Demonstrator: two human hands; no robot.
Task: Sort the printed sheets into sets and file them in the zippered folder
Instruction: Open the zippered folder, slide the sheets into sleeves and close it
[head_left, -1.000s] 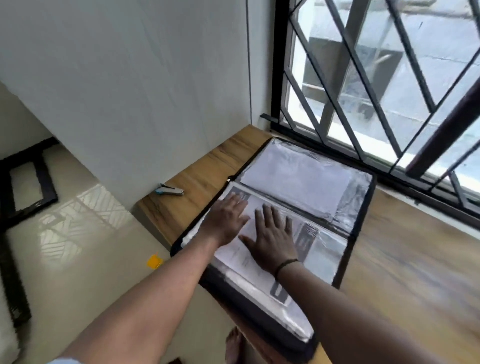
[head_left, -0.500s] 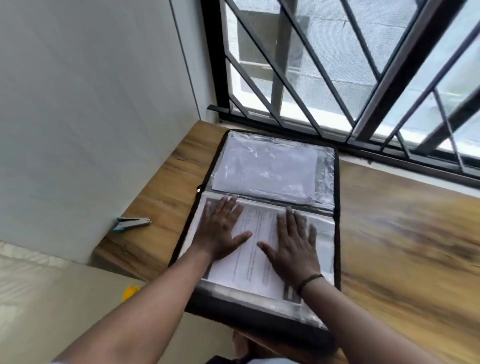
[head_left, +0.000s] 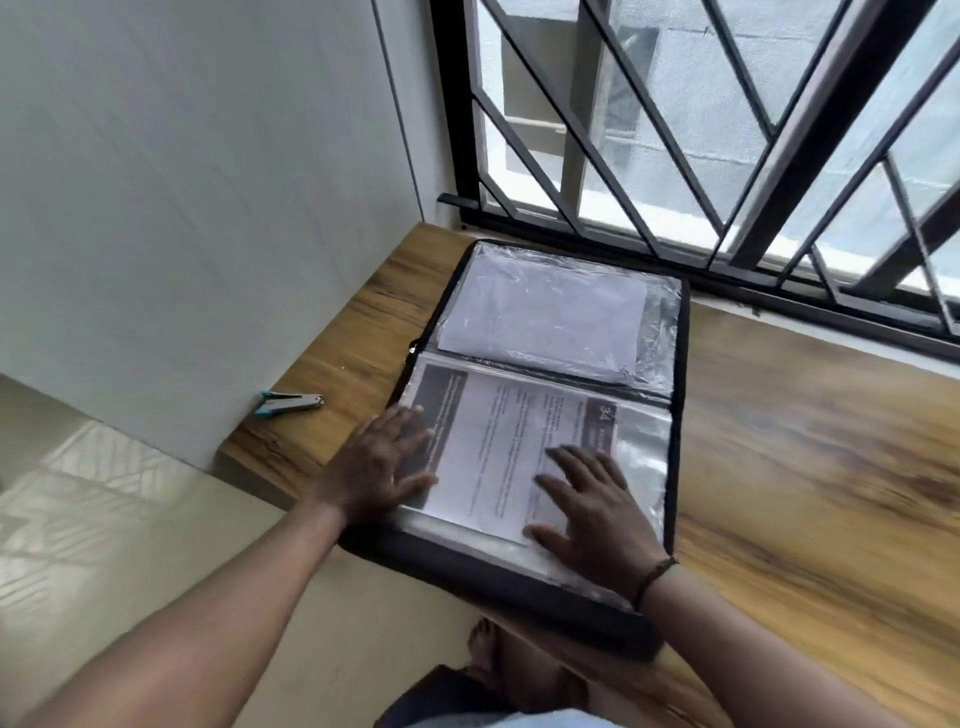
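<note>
On the open zippered folder (head_left: 540, 587), both hands' fingers (head_left: 410, 431) lie flat, released, on a printed sheet (head_left: 509, 441).

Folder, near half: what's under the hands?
Both the left hand and the right hand lie flat on a printed sheet in a clear sleeve of the open folder. Any sheets beneath it are covered.

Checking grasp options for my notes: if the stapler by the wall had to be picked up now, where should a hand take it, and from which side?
Grip the stapler across its narrow middle, pinching its long sides, coming down from above. It lies flat on the table, lengthwise beside the wall, so the wall side looks tight. The left hand is nearer; both hands rest flat on the folder.
</note>
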